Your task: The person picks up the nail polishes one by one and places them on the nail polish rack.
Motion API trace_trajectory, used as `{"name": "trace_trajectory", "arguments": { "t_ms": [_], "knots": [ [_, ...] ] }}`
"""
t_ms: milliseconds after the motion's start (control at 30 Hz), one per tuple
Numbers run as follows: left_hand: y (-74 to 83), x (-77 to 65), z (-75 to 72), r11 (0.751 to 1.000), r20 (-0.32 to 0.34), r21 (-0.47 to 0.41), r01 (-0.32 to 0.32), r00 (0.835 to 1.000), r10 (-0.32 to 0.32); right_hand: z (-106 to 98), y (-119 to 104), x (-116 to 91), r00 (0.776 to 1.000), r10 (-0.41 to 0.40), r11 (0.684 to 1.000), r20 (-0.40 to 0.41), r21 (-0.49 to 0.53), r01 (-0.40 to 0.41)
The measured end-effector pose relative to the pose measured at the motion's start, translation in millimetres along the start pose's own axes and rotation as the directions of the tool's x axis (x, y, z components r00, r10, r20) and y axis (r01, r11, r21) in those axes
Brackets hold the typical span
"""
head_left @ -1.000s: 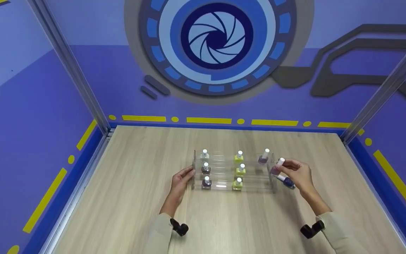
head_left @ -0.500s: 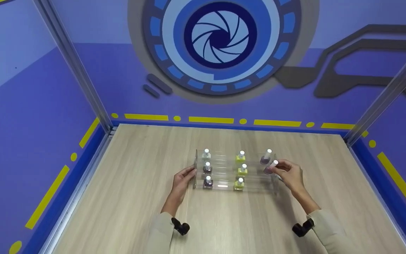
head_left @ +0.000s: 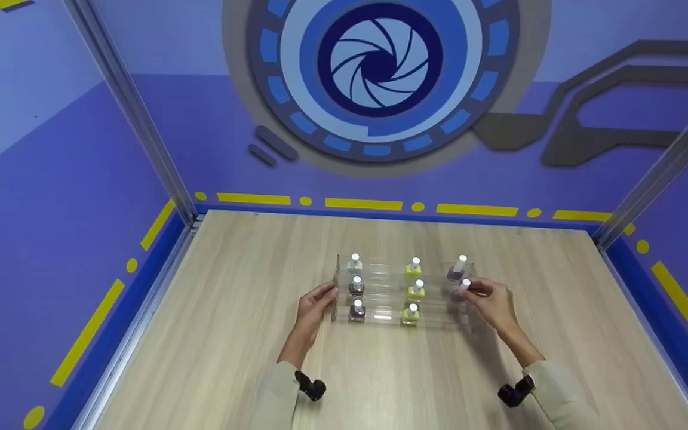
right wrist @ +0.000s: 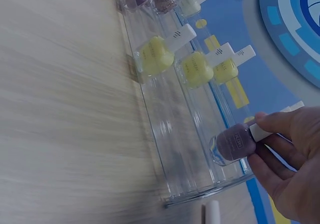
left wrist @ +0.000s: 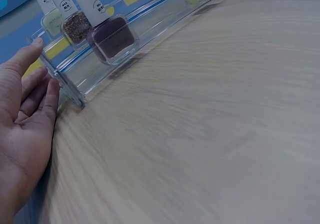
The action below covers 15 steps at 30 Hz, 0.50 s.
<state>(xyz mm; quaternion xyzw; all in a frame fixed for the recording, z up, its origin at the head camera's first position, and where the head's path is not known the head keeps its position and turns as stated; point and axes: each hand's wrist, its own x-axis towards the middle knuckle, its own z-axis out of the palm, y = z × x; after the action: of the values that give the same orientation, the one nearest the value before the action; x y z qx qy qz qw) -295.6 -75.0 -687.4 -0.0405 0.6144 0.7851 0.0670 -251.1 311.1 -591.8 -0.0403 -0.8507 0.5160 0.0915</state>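
Observation:
A clear acrylic tiered display rack [head_left: 383, 298] stands on the table with nail polish bottles on its steps. My right hand [head_left: 493, 303] pinches the white cap of a mauve nail polish bottle [right wrist: 235, 144], tilted low over the rack's middle step at the right end. Behind it, another purple bottle [head_left: 456, 273] sits on the top step. My left hand [head_left: 313, 307] rests its fingers against the outer side of the rack's left end panel [left wrist: 70, 88]. Yellow bottles [right wrist: 155, 56] form a column mid-rack. At the left end are a dark purple bottle [left wrist: 114, 38], a glittery bottle [left wrist: 77, 28] and a pale one [left wrist: 52, 21].
A white cap [right wrist: 212, 213] shows beyond the rack's right end panel in the right wrist view. Wood-grain table [head_left: 392, 376] surrounds the rack, and a blue printed wall [head_left: 260, 173] rises behind it. Metal posts [head_left: 135, 113] stand at the back corners.
My right hand has carried the mauve bottle left and down, from outside the right end panel to the middle step. The dark blue bottle on the table is now hidden. My left hand stays at the panel.

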Motion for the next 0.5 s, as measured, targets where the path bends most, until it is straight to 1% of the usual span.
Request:
{"name": "trace_trajectory", "arguments": {
  "t_ms": [200,333,500],
  "knots": [
    [0.9,-1.9,-0.2,1.000,0.009,0.007,-0.001,1.000,0.001,1.6,1.7,0.0,0.999,-0.039,0.999,0.003,0.021,0.039],
    [1.6,-2.4,-0.5,1.000,0.005,-0.004,-0.007,1.000,0.007,3.2,3.0,-0.5,0.999,-0.032,0.999,0.004,0.029,0.032],
    [2.8,-3.2,-0.6,1.000,0.004,0.002,-0.003,1.000,0.003,2.0,4.5,-2.0,0.999,-0.040,0.998,0.001,0.045,0.040]
  ]
}}
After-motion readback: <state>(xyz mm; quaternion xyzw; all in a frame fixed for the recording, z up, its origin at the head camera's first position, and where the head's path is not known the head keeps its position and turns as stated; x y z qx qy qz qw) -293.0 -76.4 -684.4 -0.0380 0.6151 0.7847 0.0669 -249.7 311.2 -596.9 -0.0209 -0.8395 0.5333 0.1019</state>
